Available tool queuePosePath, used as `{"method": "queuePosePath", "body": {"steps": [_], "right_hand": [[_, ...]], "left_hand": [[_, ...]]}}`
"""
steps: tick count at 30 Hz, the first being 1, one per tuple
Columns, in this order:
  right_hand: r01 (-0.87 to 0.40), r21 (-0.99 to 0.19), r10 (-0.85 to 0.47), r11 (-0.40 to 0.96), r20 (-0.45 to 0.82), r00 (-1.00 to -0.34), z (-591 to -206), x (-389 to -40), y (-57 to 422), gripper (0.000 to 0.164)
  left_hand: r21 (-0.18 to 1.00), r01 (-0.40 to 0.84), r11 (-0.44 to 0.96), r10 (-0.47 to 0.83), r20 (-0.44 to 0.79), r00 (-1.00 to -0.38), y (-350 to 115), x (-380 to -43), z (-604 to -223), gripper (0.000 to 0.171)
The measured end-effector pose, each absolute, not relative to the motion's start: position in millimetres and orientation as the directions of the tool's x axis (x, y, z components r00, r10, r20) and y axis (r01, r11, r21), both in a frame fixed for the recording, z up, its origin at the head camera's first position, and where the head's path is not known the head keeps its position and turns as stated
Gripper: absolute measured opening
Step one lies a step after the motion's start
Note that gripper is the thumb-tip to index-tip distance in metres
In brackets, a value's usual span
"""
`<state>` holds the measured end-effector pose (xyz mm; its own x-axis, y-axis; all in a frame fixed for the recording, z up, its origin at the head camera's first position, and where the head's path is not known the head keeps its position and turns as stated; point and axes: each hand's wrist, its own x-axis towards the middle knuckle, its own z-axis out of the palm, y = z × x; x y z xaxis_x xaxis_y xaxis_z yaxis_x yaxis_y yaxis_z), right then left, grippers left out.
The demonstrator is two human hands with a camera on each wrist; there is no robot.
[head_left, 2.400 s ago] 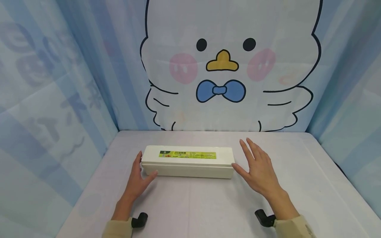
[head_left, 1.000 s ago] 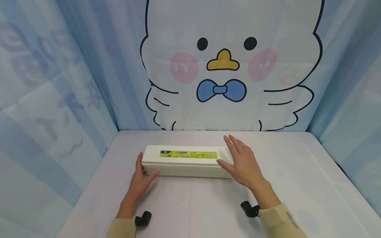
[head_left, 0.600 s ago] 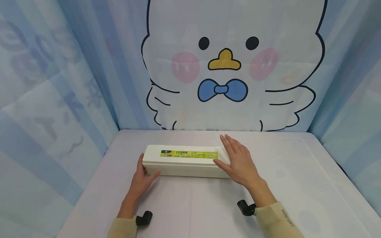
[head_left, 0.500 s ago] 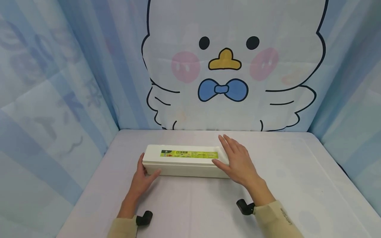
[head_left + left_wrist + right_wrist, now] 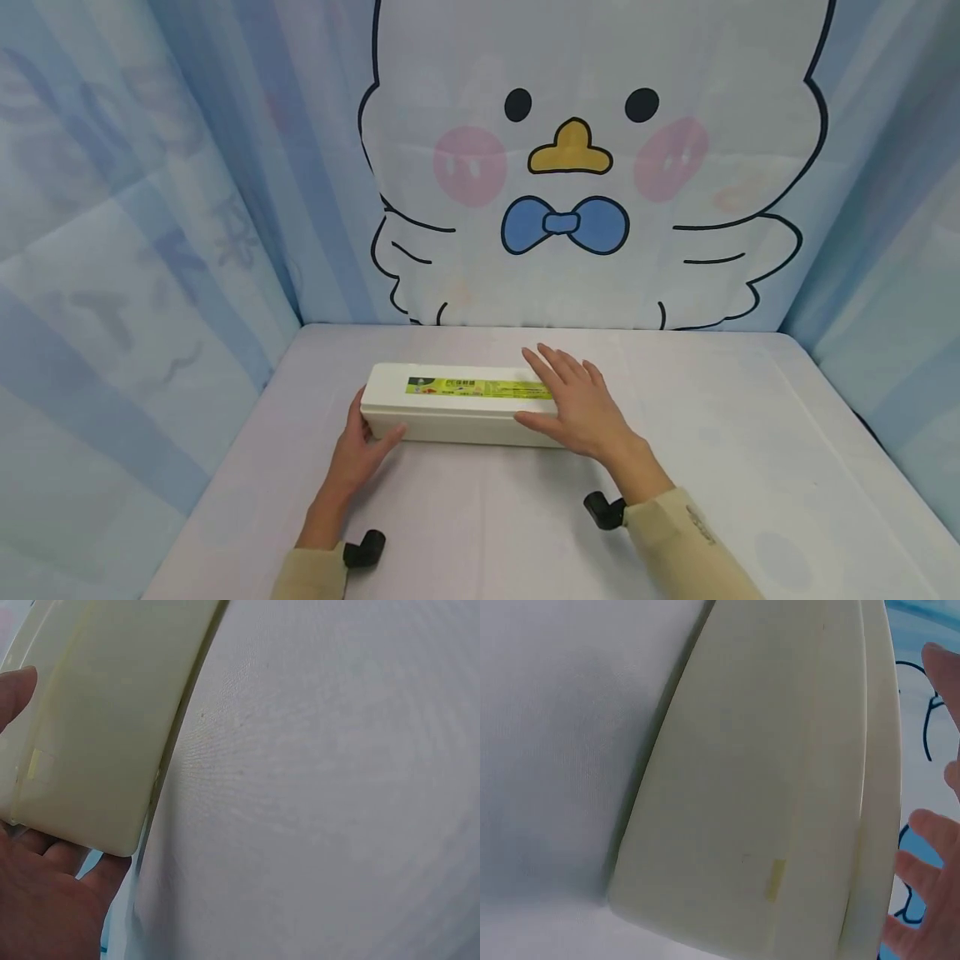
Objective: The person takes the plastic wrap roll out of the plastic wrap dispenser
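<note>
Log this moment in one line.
white box: closed, on table | left hand: touching left end | right hand: spread over right end

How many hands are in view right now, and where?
2: the left hand at the left end of the box, the right hand over its right part. No others show.

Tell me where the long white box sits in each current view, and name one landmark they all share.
Head: the white box lies just below the middle, its right end partly hidden by the right hand.
Left wrist: upper left, cut off by the top edge.
Right wrist: through the middle, from top edge to bottom edge.
Shared landmark: the white tabletop beside the box.
</note>
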<state>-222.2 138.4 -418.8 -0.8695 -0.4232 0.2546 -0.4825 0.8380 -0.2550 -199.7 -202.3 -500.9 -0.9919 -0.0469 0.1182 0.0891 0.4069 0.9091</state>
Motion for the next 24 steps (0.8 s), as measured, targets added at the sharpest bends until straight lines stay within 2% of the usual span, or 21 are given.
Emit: {"method": "queuePosePath", "body": {"steps": [11,17,24], "right_hand": [[-0.500,-0.162,-0.489,0.851,0.107,-0.866,-417.2,-227.6,130.5,0.090],[-0.527,-0.132,-0.518,0.840,0.098,-0.850,-419.5,-229.2,130.2,0.090],[-0.538,-0.107,-0.531,0.836,0.091,-0.843,-422.3,-233.6,129.7,0.087]], "left_hand": [[0.909,0.078,0.409,-0.044,0.105,-0.993,-203.2,-201.3,-502.8,0.094],[0.905,0.054,0.423,-0.054,0.085,-0.995,-202.5,-200.3,-500.9,0.093],[0.896,0.078,0.436,-0.068,0.119,-0.991,-202.5,-200.6,-501.5,0.090]]}}
